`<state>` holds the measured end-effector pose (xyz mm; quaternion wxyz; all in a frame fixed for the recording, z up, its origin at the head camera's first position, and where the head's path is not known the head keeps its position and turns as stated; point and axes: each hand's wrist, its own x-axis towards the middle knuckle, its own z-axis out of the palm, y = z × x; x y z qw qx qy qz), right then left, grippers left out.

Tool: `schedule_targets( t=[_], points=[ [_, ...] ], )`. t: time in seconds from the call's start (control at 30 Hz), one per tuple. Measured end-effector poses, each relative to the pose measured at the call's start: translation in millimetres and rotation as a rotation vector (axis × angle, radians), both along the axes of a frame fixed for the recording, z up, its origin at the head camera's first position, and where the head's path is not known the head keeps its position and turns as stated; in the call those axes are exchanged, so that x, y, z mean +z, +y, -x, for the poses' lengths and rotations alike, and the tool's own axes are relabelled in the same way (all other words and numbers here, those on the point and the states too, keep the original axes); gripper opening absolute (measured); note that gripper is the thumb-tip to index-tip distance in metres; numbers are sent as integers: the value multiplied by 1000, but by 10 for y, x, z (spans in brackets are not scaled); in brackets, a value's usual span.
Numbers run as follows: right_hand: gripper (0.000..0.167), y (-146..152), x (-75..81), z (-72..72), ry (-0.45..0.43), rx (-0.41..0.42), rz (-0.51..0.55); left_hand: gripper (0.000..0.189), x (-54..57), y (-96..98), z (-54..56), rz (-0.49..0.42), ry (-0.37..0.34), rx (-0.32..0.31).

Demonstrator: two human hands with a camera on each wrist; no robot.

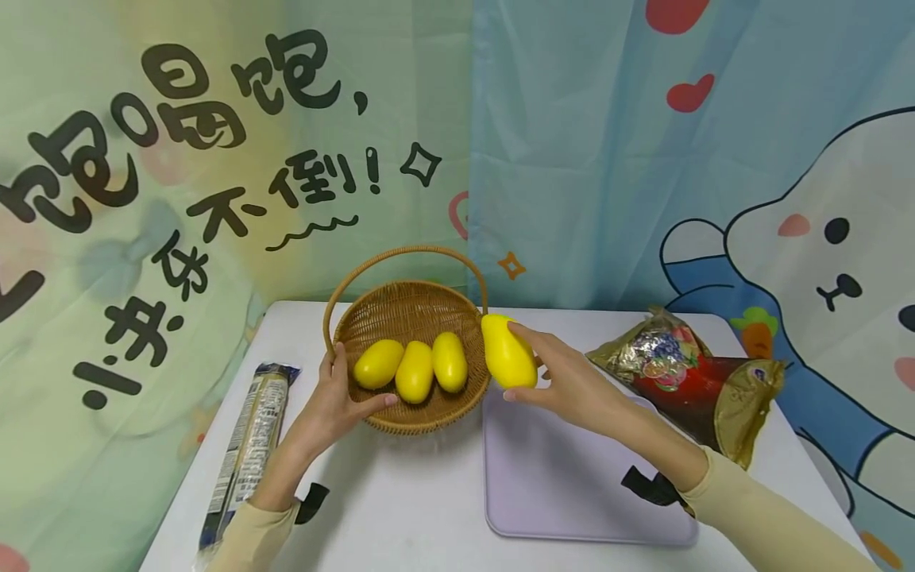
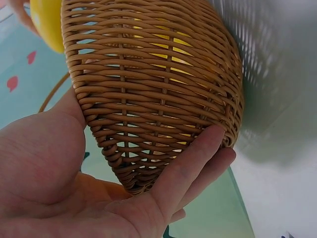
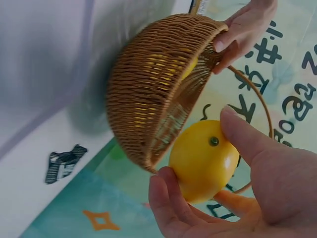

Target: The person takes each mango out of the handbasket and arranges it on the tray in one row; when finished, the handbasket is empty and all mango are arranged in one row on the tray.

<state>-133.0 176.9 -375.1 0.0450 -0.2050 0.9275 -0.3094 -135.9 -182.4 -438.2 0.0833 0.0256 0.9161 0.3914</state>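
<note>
A brown wicker basket with a tall arched handle holds three yellow mangoes, lying side by side. My left hand grips the basket's left side, thumb over the rim and fingers against the outer weave. Between the thumb and fingers of my right hand is another yellow mango, held in the air at the basket's right rim. A small dark stem spot shows on this mango in the right wrist view. The weave partly hides the fruit inside in both wrist views.
A lilac tray lies on the white table beneath my right forearm. To the right sits a red and gold foil bag. A long narrow packet lies at the left, partly behind my left arm. Printed curtains hang behind the table.
</note>
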Motion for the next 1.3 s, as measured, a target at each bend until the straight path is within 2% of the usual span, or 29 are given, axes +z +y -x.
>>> schedule_targets(
  t=[0.27, 0.47, 0.63, 0.83, 1.07, 1.3],
  points=[
    [99, 226, -146, -98, -63, -115, -3, 128, 5, -2, 3, -4, -9, -4],
    [98, 330, -312, -145, -122, -161, 2, 127, 6, -4, 1, -2, -7, -4],
    [97, 314, -520, -171, -169, -146, 17, 128, 4, -6, 7, 7, -12, -3],
    [95, 233, -734, -186, -154, -126, 24, 131, 6, -4, 15, -1, -17, -3],
    [95, 108, -896, -213, -199, -125, 35, 126, -1, -3, 20, -11, -26, 0],
    [94, 0, -1033, -258, -172, -118, 48, 127, 4, -14, 16, -17, -24, 0]
  ],
)
